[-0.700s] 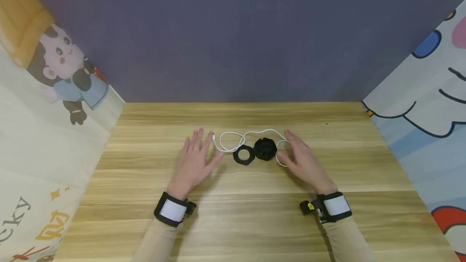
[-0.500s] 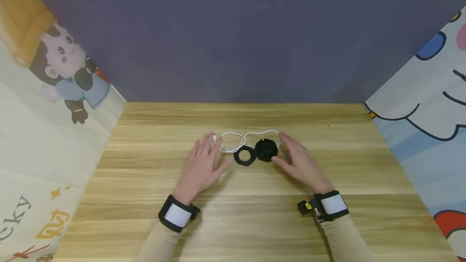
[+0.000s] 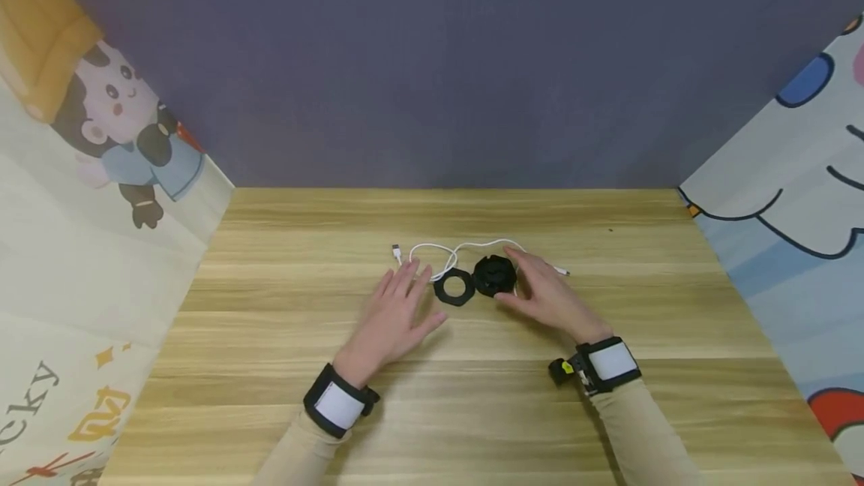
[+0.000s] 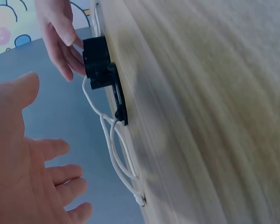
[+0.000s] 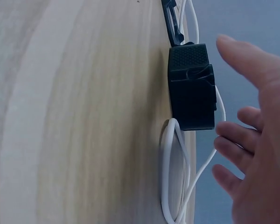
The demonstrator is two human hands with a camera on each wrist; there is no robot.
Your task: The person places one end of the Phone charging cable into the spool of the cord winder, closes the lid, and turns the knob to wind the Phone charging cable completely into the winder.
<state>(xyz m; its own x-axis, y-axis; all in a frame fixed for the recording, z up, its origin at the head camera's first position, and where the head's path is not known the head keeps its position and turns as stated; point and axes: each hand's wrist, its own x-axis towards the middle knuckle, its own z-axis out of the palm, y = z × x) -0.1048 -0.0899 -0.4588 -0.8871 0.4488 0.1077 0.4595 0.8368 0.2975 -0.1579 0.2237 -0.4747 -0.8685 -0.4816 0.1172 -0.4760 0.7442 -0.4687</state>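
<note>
A black faceted round case (image 3: 495, 276) lies on the table with its hollow inside facing up. Joined or touching at its left is a flat black ring-shaped lid (image 3: 440, 289). My right hand (image 3: 556, 301) hovers around the right side of the case, thumb and fingers spread; in the right wrist view a gap shows between this hand and the case (image 5: 191, 93). My left hand (image 3: 386, 321) is over the table left of the lid, fingers extended, holding nothing. A white cable (image 3: 496, 241) loops behind both black parts, partly hidden by my fingers.
The cable's USB plug (image 3: 396, 251) lies beyond my left fingertips. Its smaller connector (image 3: 562, 271) pokes out to the right of my right hand. A dark wall (image 3: 432, 81) rises at the table's (image 3: 432, 411) back edge, with printed cloths on both sides.
My left hand has shifted right and toward me, uncovering the USB plug. My right hand has moved left, closer to the case, and the small connector now shows beyond it.
</note>
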